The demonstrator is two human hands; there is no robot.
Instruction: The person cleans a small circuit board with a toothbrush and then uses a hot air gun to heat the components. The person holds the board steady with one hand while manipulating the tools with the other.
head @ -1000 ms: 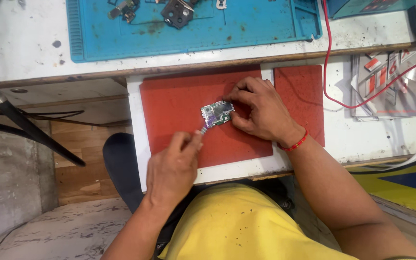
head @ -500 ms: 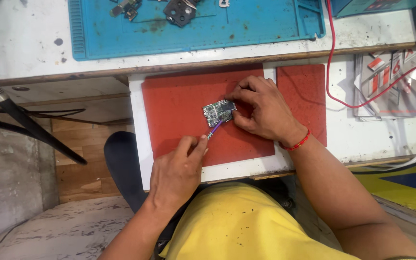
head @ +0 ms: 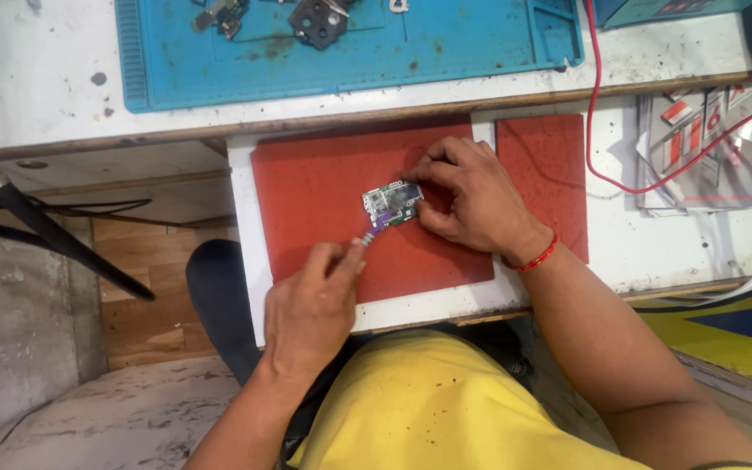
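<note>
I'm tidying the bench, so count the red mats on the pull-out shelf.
2. The large red mat lies under the circuit board and both hands; the small red mat lies beside it, to the right. The arms may hide parts of them.

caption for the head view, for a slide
Right hand steadies a small circuit board on a red mat; left hand applies a thin tool.

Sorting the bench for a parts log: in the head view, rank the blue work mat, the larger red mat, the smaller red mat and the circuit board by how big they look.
1. blue work mat, though its top is cut off by the frame.
2. larger red mat.
3. smaller red mat, partly covered by the right hand.
4. circuit board, clearly smallest; the left hand holds a thin tool to it.
</note>
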